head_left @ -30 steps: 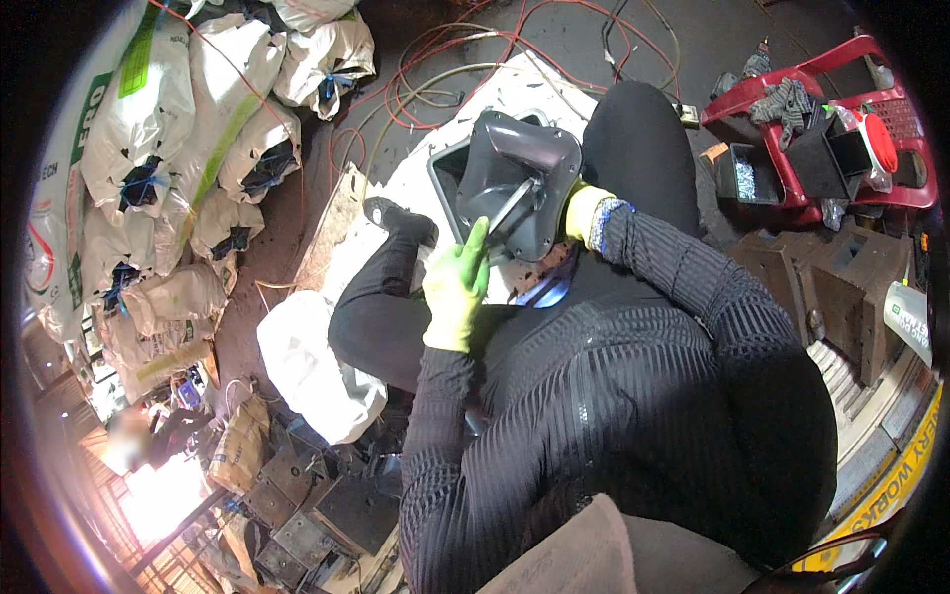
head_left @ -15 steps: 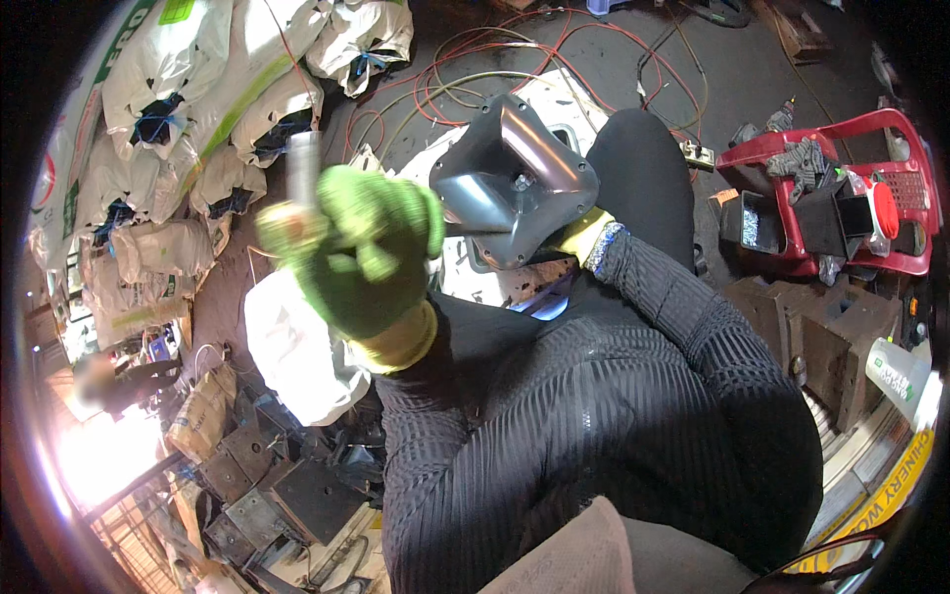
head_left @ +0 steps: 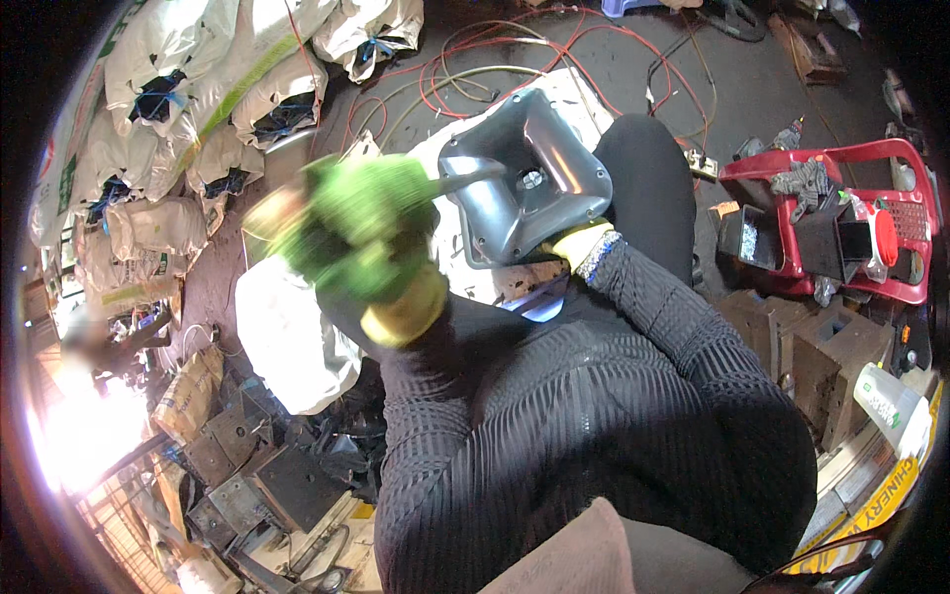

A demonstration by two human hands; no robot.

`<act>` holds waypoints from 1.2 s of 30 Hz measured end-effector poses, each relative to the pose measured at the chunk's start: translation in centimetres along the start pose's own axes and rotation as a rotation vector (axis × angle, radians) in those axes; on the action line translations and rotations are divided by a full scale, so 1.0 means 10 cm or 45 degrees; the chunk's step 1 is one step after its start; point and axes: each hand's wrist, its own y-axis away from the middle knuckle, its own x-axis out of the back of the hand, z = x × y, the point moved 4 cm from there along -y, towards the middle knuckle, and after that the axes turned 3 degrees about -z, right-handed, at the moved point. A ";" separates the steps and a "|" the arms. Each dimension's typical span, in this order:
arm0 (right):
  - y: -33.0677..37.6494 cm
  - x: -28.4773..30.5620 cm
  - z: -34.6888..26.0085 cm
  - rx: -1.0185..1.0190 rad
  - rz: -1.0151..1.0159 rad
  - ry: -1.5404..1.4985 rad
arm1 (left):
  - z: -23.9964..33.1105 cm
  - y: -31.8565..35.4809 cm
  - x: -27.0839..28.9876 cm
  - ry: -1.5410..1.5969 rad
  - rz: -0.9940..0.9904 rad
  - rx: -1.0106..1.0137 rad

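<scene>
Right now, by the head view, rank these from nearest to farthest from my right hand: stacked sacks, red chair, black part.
1. Black part: touching your right hand, extending to its upper left.
2. Red chair: off to the right.
3. Stacked sacks: far over on the left.

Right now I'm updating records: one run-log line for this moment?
left hand: blurred, gripping thin tool; right hand: holding edge of shiny dark part; red chair: at right

The workpiece (head_left: 542, 163) sits between left hand (head_left: 366, 233) and right hand (head_left: 579, 245); sacks (head_left: 178, 49) lie far left, hoses (head_left: 515, 68) beyond, a chair (head_left: 905, 206) right.
</scene>
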 end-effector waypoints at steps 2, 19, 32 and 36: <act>-0.02 0.00 -0.01 0.000 0.014 -0.018 | 0.01 0.00 -0.04 -0.058 -0.104 -0.006; -0.14 -0.08 -0.07 0.085 0.057 -0.108 | -0.78 0.40 0.10 -0.152 0.737 0.577; -0.20 -0.17 -0.08 0.163 0.098 -0.299 | -0.71 0.35 -0.15 -0.390 0.767 0.963; -0.16 -0.16 0.04 0.049 0.022 -0.092 | -0.08 -0.04 -0.05 0.323 0.700 0.342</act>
